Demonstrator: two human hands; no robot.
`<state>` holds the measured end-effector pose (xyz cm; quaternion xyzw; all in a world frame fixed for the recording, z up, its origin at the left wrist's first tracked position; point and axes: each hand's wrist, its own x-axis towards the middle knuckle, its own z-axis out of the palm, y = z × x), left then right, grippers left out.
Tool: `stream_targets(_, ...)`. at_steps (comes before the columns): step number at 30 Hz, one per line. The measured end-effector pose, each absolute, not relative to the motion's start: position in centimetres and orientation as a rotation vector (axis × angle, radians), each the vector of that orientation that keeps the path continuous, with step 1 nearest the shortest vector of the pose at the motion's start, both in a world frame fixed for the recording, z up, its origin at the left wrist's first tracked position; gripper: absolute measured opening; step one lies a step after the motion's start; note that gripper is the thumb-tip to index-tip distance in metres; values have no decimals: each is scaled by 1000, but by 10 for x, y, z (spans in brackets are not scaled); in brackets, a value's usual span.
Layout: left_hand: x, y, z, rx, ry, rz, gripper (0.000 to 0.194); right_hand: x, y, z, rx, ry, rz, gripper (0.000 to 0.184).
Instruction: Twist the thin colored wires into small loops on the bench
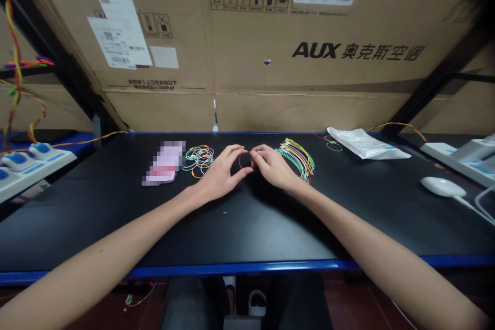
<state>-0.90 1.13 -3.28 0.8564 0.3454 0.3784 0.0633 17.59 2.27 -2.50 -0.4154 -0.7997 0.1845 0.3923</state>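
While both bare hands meet above the black, blue-edged tabletop (185,242), a thin, dark, curved wire (239,161) sits between their fingertips; right hand (273,165) has thumb and forefinger pressed together, pinching the wire's upper end; left hand (220,175) curls around the wire, thumb below and apart from forefinger, whether its fingertips grip the wire cannot tell; just left of the left fingers, a tangle of multicoloured looped wires (199,159); beyond that, a flat, pinkish, pixelated rectangular object (165,162); just right of the right fingers, a fanned bundle of multicoloured wires (298,157); farther right of them, a crumpled white plastic pouch (367,144); behind the fingers, a large brown cardboard box (247,72).
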Motion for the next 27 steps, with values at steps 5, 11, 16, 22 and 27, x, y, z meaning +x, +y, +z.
stream_targets(5, -6, 13, -36, 2207, 1038, 1101, 35, 176, 27, -21, -1022, -1708, 780, 40)
stream_targets(11, -3, 17, -40, 1983, 966, 1139, 36, 174, 25, -20, -915, -1614, 1066, 37)
stream_targets(16, -1, 16, -38, 1924, 914, 1136, 35, 172, 25, -21, -894, -1653, 1040, 37)
stream_targets(22, -3, 22, -41, 1883, 932, 1127, 32, 173, 22, -18, -881, -1682, 999, 38)
stream_targets(27, -4, 23, -39, 1858, 970, 1111, 32, 173, 22, -18, -891, -1692, 983, 37)
